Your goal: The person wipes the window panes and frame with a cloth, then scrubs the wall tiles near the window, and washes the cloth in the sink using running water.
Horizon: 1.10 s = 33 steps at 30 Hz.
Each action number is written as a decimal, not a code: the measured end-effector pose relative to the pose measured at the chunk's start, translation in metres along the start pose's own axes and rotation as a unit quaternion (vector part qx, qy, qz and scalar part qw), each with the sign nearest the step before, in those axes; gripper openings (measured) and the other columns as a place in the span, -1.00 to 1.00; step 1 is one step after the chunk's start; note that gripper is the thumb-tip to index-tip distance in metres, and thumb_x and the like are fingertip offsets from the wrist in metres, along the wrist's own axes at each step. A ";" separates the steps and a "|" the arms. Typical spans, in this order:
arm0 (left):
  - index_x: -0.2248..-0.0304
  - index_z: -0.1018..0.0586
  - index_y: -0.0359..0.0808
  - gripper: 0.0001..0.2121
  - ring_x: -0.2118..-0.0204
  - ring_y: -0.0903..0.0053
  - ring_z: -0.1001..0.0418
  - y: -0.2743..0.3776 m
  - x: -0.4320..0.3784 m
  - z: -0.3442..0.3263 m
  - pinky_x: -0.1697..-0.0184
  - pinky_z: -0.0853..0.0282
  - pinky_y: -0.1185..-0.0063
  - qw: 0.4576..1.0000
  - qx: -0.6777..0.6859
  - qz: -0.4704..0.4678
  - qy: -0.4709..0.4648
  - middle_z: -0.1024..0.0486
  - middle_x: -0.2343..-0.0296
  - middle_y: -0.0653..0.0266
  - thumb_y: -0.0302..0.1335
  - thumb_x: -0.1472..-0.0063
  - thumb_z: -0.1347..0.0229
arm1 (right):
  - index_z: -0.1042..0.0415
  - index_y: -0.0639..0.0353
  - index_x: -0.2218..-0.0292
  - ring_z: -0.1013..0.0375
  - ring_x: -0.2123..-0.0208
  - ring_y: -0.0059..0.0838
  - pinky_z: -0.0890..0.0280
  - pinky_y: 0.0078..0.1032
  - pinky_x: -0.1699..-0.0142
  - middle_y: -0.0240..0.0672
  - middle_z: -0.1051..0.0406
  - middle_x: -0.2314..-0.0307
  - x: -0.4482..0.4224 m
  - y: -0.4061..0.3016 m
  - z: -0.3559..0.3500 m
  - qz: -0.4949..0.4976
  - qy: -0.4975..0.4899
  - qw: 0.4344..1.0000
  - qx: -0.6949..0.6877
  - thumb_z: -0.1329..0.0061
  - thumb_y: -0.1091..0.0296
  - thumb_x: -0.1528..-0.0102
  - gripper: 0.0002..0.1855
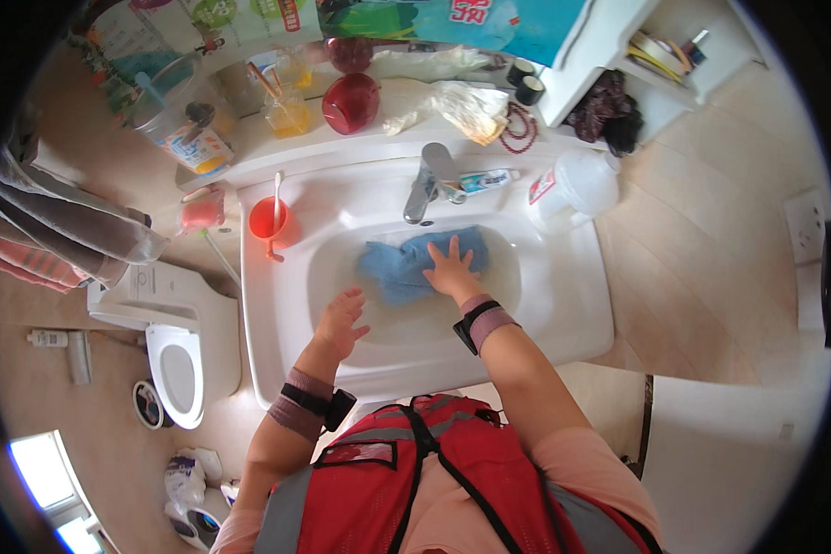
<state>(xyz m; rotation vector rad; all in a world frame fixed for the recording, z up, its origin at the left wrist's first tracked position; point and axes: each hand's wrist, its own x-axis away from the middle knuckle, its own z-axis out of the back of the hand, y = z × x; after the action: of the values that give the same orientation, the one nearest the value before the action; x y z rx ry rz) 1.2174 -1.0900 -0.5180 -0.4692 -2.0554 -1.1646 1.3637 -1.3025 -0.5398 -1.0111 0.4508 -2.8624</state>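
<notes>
A blue cloth (405, 270) lies spread and rumpled in cloudy water in the white washbasin (571, 298). Fingers spread wide, my right hand (453, 270) is over the right part of the cloth; whether it presses down or just hovers is hard to tell. My left hand (342, 322) is above the left side of the bowl, apart from the cloth, its fingers loosely bent and nothing in them. Behind the bowl stands a chrome faucet (434, 181), its spout pointing toward the water.
An orange cup (275, 223) with a toothbrush stands on the basin's left rim. Toothpaste (486, 181) lies by the faucet, near a translucent plastic jug (574, 187) at right. The shelf behind holds a red round object (350, 104) and white gloves (467, 107). A toilet (180, 346) is at left.
</notes>
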 end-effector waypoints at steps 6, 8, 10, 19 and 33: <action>-0.15 -0.27 -0.17 -0.49 -0.28 0.21 0.06 -0.012 -0.002 0.006 -0.16 -0.09 0.15 0.999 0.031 -0.001 0.034 -0.14 -0.15 0.14 -0.30 -0.23 -0.05 | -0.17 -0.38 -0.20 0.23 -0.33 0.12 0.17 0.36 -0.22 -0.32 0.24 -0.34 -0.016 0.000 -0.037 0.190 -0.125 0.939 0.258 0.02 0.15 -0.10 -0.36; -0.13 -0.30 -0.17 -0.55 -0.24 0.18 -0.04 -0.014 -0.004 0.004 -0.15 -0.16 0.13 0.999 0.048 -0.011 0.015 -0.18 -0.11 0.25 -0.31 -0.28 -0.01 | -0.24 -0.35 -0.17 0.14 -0.31 0.10 0.12 0.33 -0.21 -0.33 0.13 -0.31 -0.033 0.034 -0.041 0.203 -0.080 0.950 0.226 0.04 0.15 -0.11 -0.42; -0.12 -0.32 -0.16 -0.58 -0.21 0.21 -0.09 -0.016 -0.005 0.005 -0.13 -0.19 0.15 0.998 0.058 -0.018 0.017 -0.21 -0.07 0.27 -0.33 -0.28 0.00 | -0.35 -0.27 -0.10 -0.09 -0.25 -0.02 0.00 0.21 -0.18 -0.30 -0.15 -0.19 -0.031 0.032 -0.038 0.119 0.013 0.972 0.202 0.07 0.18 -0.13 -0.52; -0.07 -0.37 -0.16 -0.60 -0.10 0.42 -0.18 -0.020 -0.014 -0.009 -0.10 -0.21 0.24 0.998 0.065 -0.019 0.017 -0.28 0.04 0.32 -0.34 -0.24 -0.04 | -0.51 -0.12 0.13 -0.36 -0.01 -0.12 -0.18 0.15 -0.04 -0.30 -0.39 0.08 -0.025 0.045 -0.041 0.204 0.117 0.952 0.194 0.02 0.26 -0.01 -0.66; -0.07 -0.38 -0.18 -0.60 -0.12 0.36 -0.21 0.004 0.000 0.007 -0.09 -0.23 0.28 0.995 0.049 -0.059 0.066 -0.28 -0.03 0.29 -0.34 -0.25 -0.03 | -0.42 0.21 0.07 -0.41 0.13 0.02 -0.33 -0.21 0.04 0.02 -0.40 0.17 -0.018 0.013 -0.041 0.170 -0.049 0.968 -0.180 -0.01 0.34 -0.05 -0.61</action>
<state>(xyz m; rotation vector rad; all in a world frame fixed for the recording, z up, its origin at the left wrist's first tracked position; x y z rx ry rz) 1.2171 -1.0825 -0.5182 -0.2196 -2.0372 -1.1257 1.3518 -1.3020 -0.5855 -0.9997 1.0515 -2.4628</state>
